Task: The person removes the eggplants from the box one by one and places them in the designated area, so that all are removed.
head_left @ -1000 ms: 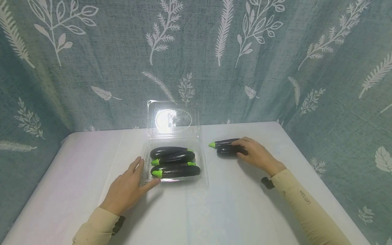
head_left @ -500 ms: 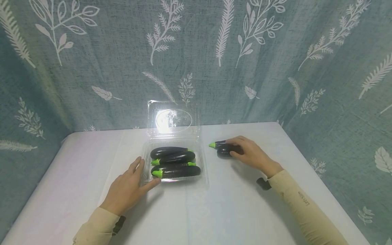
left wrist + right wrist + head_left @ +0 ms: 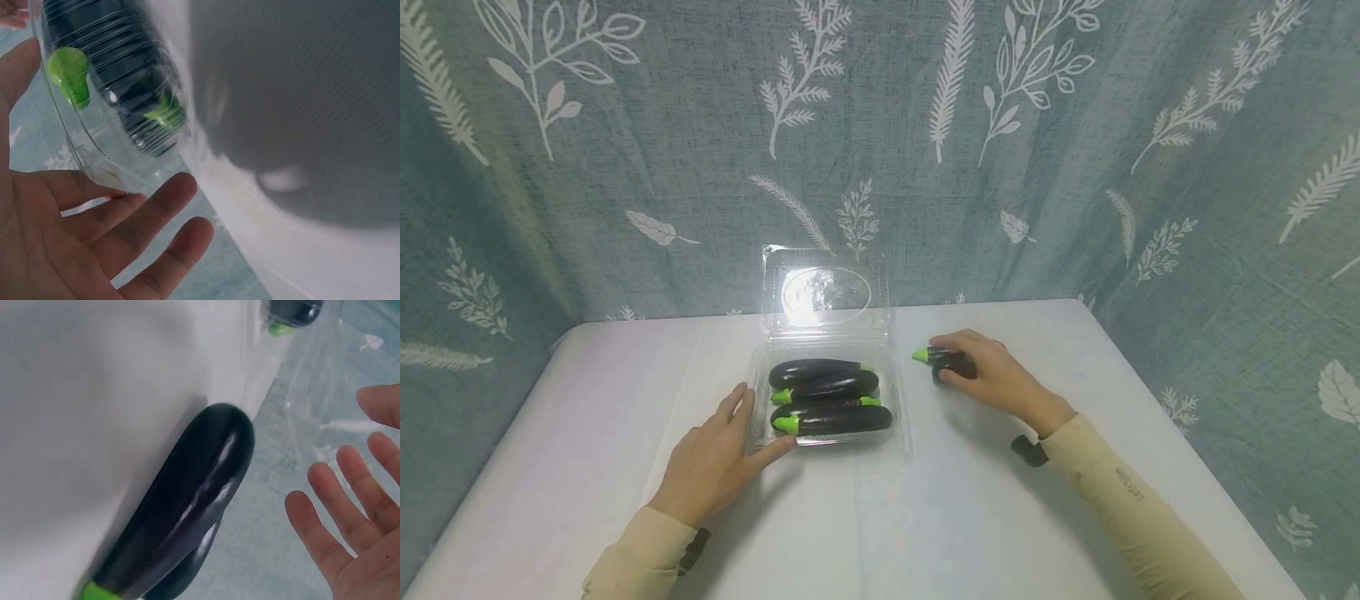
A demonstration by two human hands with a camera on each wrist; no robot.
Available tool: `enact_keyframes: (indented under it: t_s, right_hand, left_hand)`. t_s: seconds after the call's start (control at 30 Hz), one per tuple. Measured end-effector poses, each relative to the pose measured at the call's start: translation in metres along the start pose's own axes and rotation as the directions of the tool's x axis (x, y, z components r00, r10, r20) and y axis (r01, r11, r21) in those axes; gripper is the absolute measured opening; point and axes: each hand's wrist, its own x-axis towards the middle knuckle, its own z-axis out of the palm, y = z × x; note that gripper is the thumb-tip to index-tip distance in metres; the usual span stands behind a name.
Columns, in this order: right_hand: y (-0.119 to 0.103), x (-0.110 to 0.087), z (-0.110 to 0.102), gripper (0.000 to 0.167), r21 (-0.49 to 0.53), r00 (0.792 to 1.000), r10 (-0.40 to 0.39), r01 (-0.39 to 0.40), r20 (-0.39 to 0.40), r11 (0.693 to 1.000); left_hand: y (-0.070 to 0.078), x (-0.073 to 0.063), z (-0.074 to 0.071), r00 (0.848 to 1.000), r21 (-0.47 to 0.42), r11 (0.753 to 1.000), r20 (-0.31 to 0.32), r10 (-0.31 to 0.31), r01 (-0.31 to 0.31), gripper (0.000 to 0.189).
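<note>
Lying sideways just right of the box (image 3: 842, 441), two eggplants (image 3: 952, 368) rest under the nearer right hand (image 3: 997, 380), its fingers loose, gripping nothing, while the left hand (image 3: 711, 458) touches the box, fingers straight.

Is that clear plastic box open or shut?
Open. The head view shows its lid raised behind the base of the clear plastic box, leaving the eggplants inside uncovered.
</note>
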Motion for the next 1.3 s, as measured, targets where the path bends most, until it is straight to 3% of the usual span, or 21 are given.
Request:
enact_keyframes:
  t_s: [0.3, 0.73, 1.07, 1.3]
  right_hand:
    - [-0.017, 0.005, 0.008, 0.044, 0.039, 0.999, 0.017, -0.018, 0.033, 0.999]
    - [-0.035, 0.01, 0.027, 0.048, 0.108, 0.998, -0.048, 0.044, 0.03, 0.993]
    - [-0.053, 0.02, 0.043, 0.052, 0.116, 0.99, -0.069, 0.055, 0.122, 0.992]
    - [-0.063, 0.028, 0.05, 0.052, 0.119, 0.983, -0.126, 0.11, 0.134, 0.987]
  left_hand:
    - [0.002, -0.001, -0.001, 1.0, -0.008, 1.0, -0.015, 0.001, -0.001, 0.103]
    - [0.002, 0.001, 0.002, 0.999, 0.005, 1.0, -0.029, 0.013, -0.013, 0.104]
    - [0.002, 0.001, 0.003, 0.999, 0.008, 1.0, -0.037, 0.016, -0.016, 0.105]
    - [0.003, 0.001, 0.0, 0.999, 0.004, 1.0, -0.04, 0.016, -0.015, 0.104]
